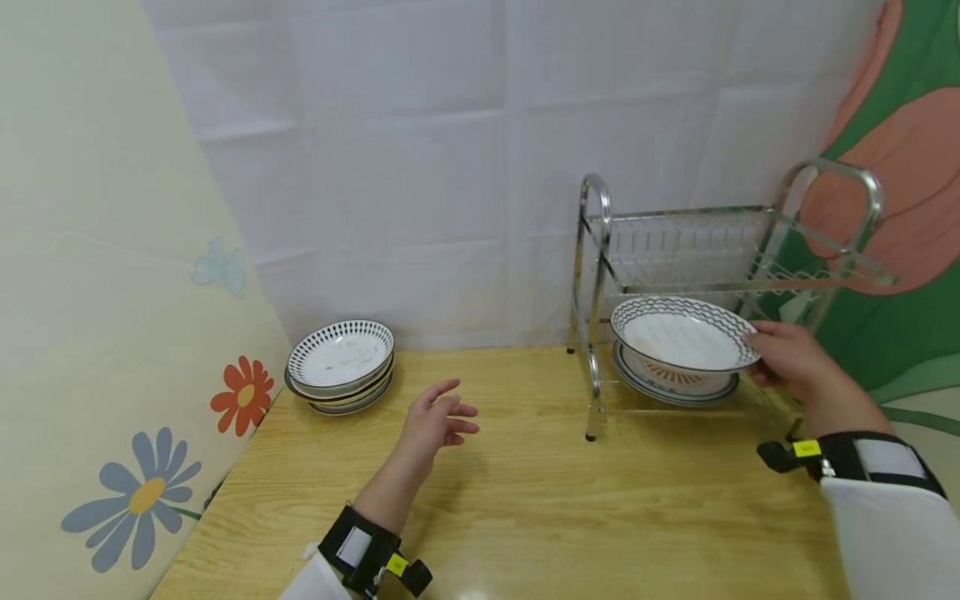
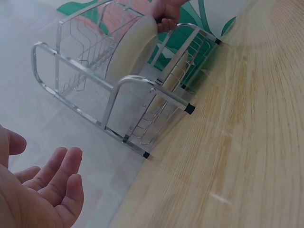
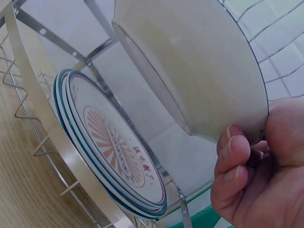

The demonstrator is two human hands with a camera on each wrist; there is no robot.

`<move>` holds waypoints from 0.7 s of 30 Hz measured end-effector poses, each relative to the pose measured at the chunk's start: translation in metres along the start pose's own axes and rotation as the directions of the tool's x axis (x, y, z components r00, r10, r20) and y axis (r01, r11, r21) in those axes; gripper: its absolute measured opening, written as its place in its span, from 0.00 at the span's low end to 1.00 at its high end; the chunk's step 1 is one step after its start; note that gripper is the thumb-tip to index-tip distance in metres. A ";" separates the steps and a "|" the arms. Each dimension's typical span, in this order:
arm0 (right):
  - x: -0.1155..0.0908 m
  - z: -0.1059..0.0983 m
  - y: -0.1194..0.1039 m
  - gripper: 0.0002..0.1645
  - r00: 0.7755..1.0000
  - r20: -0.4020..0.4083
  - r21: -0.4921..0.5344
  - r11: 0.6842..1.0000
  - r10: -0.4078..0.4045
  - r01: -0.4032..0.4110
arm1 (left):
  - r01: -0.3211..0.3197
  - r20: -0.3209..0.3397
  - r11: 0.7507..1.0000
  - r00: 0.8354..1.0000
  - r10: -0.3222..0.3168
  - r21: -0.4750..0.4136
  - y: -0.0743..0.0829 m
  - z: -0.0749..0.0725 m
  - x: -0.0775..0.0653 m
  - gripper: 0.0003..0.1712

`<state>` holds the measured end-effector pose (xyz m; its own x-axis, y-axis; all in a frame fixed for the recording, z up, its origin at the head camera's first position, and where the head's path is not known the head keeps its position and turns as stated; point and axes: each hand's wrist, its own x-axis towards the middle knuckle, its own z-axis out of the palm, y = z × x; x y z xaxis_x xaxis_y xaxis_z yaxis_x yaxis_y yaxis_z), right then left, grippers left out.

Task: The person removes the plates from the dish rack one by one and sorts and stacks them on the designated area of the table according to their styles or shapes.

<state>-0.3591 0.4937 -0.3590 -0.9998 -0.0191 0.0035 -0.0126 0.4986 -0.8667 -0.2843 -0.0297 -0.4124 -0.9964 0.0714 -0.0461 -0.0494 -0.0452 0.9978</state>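
My right hand (image 1: 791, 358) pinches the right rim of a white plate (image 1: 678, 333) with a dark wavy border; the right wrist view shows the deep underside of this plate (image 3: 199, 71) and my curled fingers (image 3: 232, 166). It is held tilted at the lower level of a metal dish rack (image 1: 600, 275). Beneath it, apart from it, lies a small stack of plates (image 3: 114, 142) with an orange ray pattern, on the lower shelf. My left hand (image 1: 435, 421) hovers over the table with loosely bent fingers, holding nothing; its palm (image 2: 38, 199) appears in the left wrist view.
A stack of black-and-white patterned plates (image 1: 341, 362) stands at the table's back left. The rack's upper wire shelf (image 1: 690, 250) sits over the held plate. White cloth (image 1: 405, 167) hangs behind the wooden table (image 1: 525, 500).
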 end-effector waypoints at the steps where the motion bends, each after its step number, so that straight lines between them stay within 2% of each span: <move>1: -0.001 0.000 -0.001 0.38 1.000 0.003 0.006 1.000 -0.005 0.005 | -0.001 -0.001 1.000 1.000 0.001 -0.002 0.000 0.000 0.000 0.26; 10: -0.022 -0.003 -0.001 0.36 0.999 0.020 0.016 0.999 -0.031 0.030 | 0.002 0.021 1.000 1.000 -0.002 -0.005 -0.002 -0.001 0.001 0.26; 18: -0.047 -0.009 -0.005 0.42 0.996 0.069 0.014 0.998 -0.060 0.060 | -0.003 0.010 1.000 1.000 0.003 -0.009 0.000 -0.001 0.001 0.26; 19: -0.050 -0.009 -0.005 0.41 0.995 0.075 0.015 0.998 -0.070 0.069 | -0.001 0.010 1.000 1.000 0.002 -0.010 0.000 -0.001 0.000 0.26; 21: -0.057 -0.010 -0.005 0.33 0.993 0.085 0.045 0.996 -0.087 0.083 | 0.003 0.012 1.000 1.000 -0.003 -0.014 0.000 -0.001 0.000 0.25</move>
<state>-0.3024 0.5011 -0.3499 -0.9901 -0.1355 0.0365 -0.0950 0.4557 -0.8850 -0.2846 -0.0303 -0.4124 -0.9953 0.0837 -0.0483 -0.0534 -0.0590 0.9968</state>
